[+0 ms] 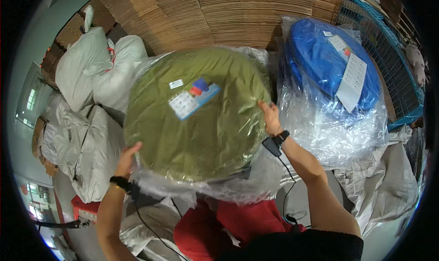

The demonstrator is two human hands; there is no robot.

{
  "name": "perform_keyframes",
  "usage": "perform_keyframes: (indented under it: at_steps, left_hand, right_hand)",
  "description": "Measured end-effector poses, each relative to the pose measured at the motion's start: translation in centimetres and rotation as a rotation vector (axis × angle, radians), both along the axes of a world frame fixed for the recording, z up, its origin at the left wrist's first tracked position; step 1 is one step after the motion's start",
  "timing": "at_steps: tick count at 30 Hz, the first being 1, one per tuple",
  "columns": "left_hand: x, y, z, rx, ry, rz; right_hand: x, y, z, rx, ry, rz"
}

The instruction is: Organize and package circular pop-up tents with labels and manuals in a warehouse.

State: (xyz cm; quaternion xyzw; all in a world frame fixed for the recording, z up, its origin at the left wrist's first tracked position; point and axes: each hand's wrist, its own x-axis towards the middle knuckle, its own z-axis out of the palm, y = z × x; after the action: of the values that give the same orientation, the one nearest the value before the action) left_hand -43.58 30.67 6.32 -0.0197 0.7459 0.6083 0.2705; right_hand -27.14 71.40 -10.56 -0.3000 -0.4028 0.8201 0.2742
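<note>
A large, round olive-green fabric pack [196, 142], wrapped in clear plastic, lies before me above my knees. On its top sit a printed card [184, 105] with coloured pictures and a small white sticker [176, 84]. My left hand [126, 161] grips the pack's lower left edge, thumb on top and the other fingers hidden beneath. At the right edge my right hand [270, 118] holds the plastic-covered rim. Loose clear plastic [215, 190] bunches along the near side. Both wrists wear dark bands with cables.
Blue round packs [311, 55] in clear plastic stand at the right, a white printed sheet [353, 80] on top. Flattened cardboard [242, 14] is stacked behind. White sacks [87, 64] crowd the left. A teal wire cage [379, 46] borders the far right.
</note>
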Motion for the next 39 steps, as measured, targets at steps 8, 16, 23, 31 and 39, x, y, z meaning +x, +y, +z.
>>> perform_keyframes:
  at_steps: [8, 16, 23, 31, 39]
  left_hand:
    - [-12.5, 9.5, -19.4, 0.281, -0.021, -0.051]
    - [-12.7, 11.6, -34.0, 0.072, -0.239, 0.140]
    - [-14.0, 8.1, -38.4, -0.281, 0.020, -0.234]
    - [-9.4, 15.6, -32.5, 0.372, -0.372, -0.044]
    - [-12.6, 15.7, -39.4, 0.402, -0.407, 0.020]
  right_hand:
    - [-6.9, 9.9, -9.6, 0.312, -0.051, -0.184]
    - [-8.0, 12.6, -22.5, 0.277, -0.651, 0.010]
    - [-8.2, 12.8, -18.0, 0.542, -0.508, 0.081]
    - [-6.7, 12.8, -19.4, 0.641, -0.588, 0.114]
    - [-7.1, 8.8, -20.2, 0.211, -0.592, 0.047]
